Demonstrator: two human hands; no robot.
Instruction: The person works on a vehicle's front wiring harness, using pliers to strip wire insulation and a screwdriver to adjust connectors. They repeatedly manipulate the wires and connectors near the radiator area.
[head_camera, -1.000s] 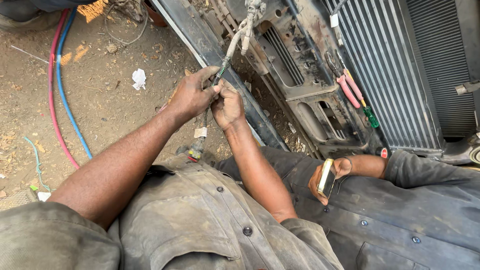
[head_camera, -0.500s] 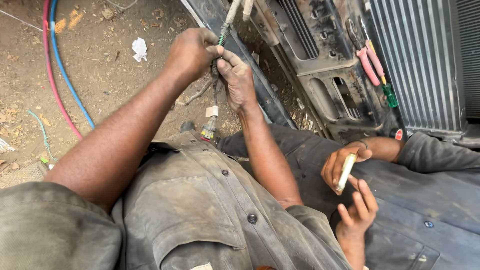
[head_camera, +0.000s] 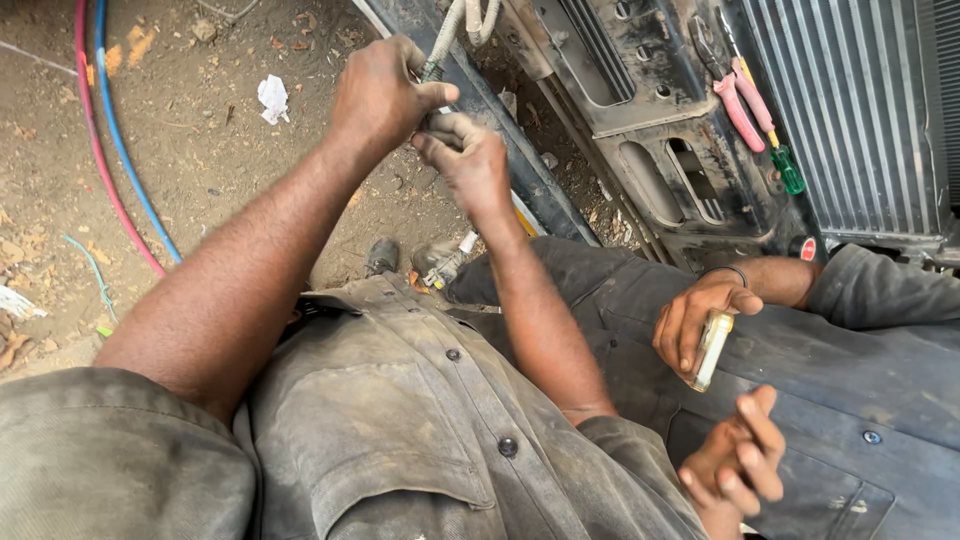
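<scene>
Both of my hands are up at the dirty metal frame (head_camera: 520, 160) of the vehicle part in front of me, working on a thin cable (head_camera: 445, 45) that hangs down from above. My left hand (head_camera: 385, 95) is curled around the cable's lower end, thumb pressed across toward the fingers, pinching it. My right hand (head_camera: 468, 160) sits just below and touching the left, fingers bent and closed on the same small piece; what exactly sits between my fingertips is hidden by the hands themselves. The cable is pale and braided-looking higher up, with a short green stretch just above my left thumb.

Beside me on my right another person in dark blue work clothes is sitting close. One of their hands (head_camera: 695, 320) grips a small pale yellowish lighter-shaped object (head_camera: 710, 350), and their other hand (head_camera: 740, 465) is lower, fingers loosely bent and holding nothing I can see.

On the frame farther to the right lie pink-handled pliers (head_camera: 738, 105) and a green-handled screwdriver (head_camera: 785, 165), next to the finned radiator (head_camera: 860, 110). On the dirt ground (head_camera: 200, 150) at my left run a red hose (head_camera: 105, 170) and a blue hose (head_camera: 130, 160) side by side, with a scrap of white paper (head_camera: 272, 98) lying near them.
</scene>
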